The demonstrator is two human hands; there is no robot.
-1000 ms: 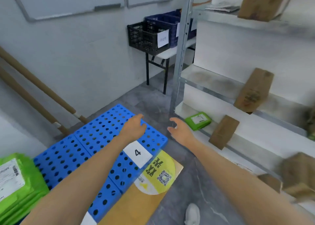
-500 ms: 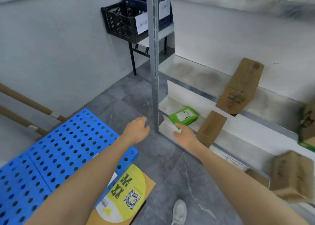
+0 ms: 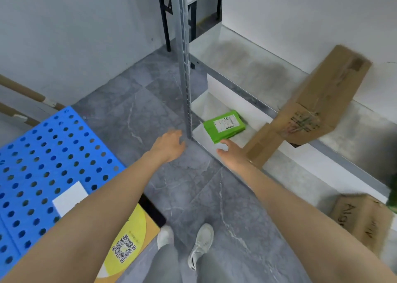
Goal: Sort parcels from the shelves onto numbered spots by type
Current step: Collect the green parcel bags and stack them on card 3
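Observation:
A green parcel (image 3: 223, 126) with a white label lies flat on the lowest white shelf (image 3: 206, 109), just right of the metal shelf post (image 3: 184, 68). My right hand (image 3: 231, 153) is stretched out open, its fingertips right at the parcel's near edge, not holding it. Open and holding nothing, my left hand (image 3: 169, 146) hovers over the grey floor left of the post. A blue perforated pallet (image 3: 49, 154) with a white number card (image 3: 69, 198) lies at the left; my left forearm hides most of the card.
A long brown carton (image 3: 318, 104) leans on the middle shelf, with a smaller brown box (image 3: 261, 146) below it beside my right hand. Another carton (image 3: 363, 218) sits at the lower right. A flat yellow-and-brown parcel (image 3: 129, 239) lies by the pallet. My shoes (image 3: 199, 244) stand on grey tiles.
I have stepped closer to the shelf and looked down. Both hands moved forward from over the pallet; my right hand now reaches the green parcel's edge.

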